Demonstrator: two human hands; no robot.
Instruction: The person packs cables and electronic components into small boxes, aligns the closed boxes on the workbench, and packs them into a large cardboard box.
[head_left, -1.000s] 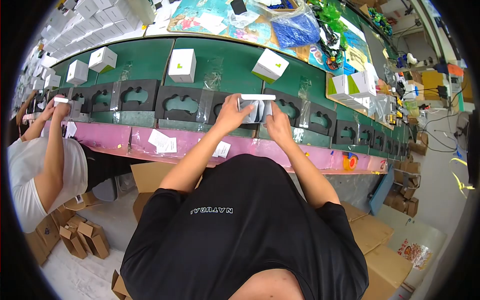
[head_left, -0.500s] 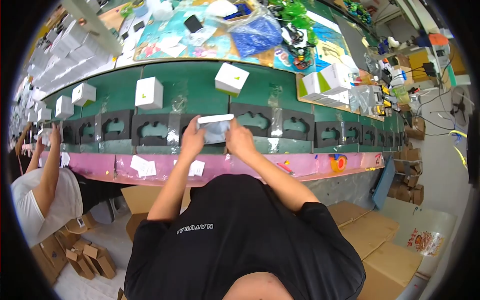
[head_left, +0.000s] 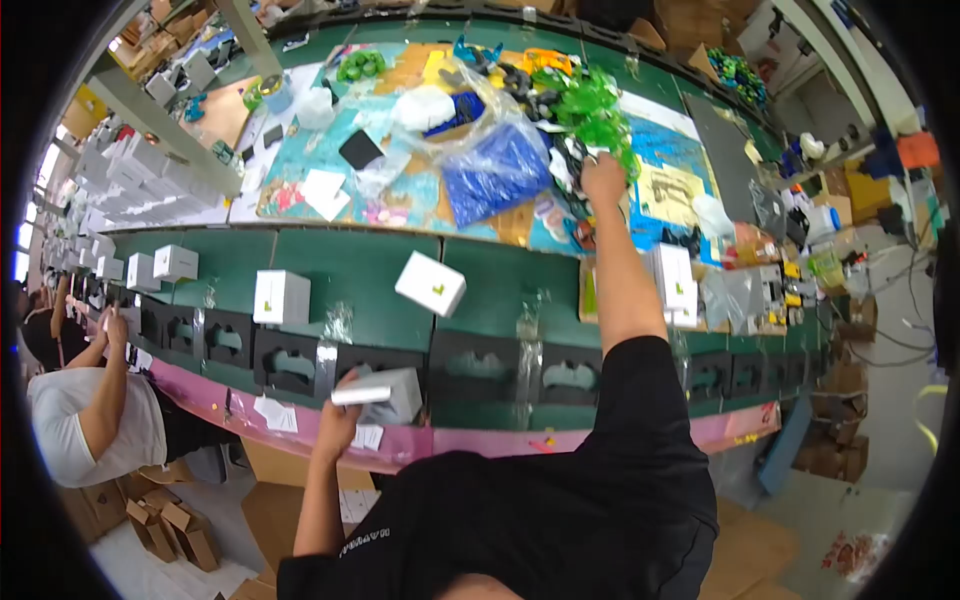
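Note:
My left hand (head_left: pixel 338 424) grips a small white box (head_left: pixel 402 396) at the near edge of the green bench, its bright white edge turned toward me. My right arm stretches far forward over the bench. At its end my right hand (head_left: pixel 602 182) is closed among a heap of black and white small items (head_left: pixel 568 165), beside green plastic wrapping (head_left: pixel 592 112). Whatever its fingers hold is hidden. Left of that hand lies a blue bundle in clear plastic (head_left: pixel 497 176).
Black foam cut-outs (head_left: pixel 470 362) line the green bench (head_left: pixel 350 250). White boxes (head_left: pixel 432 284) stand behind them, and more boxes (head_left: pixel 674 280) are at the right. A co-worker in a white shirt (head_left: pixel 75 425) works at the left. Cardboard cartons (head_left: pixel 190 535) sit on the floor.
My right hand has left the white box and reached forward and right into the heap. My left hand alone keeps the box, now tilted. The camera view has shifted.

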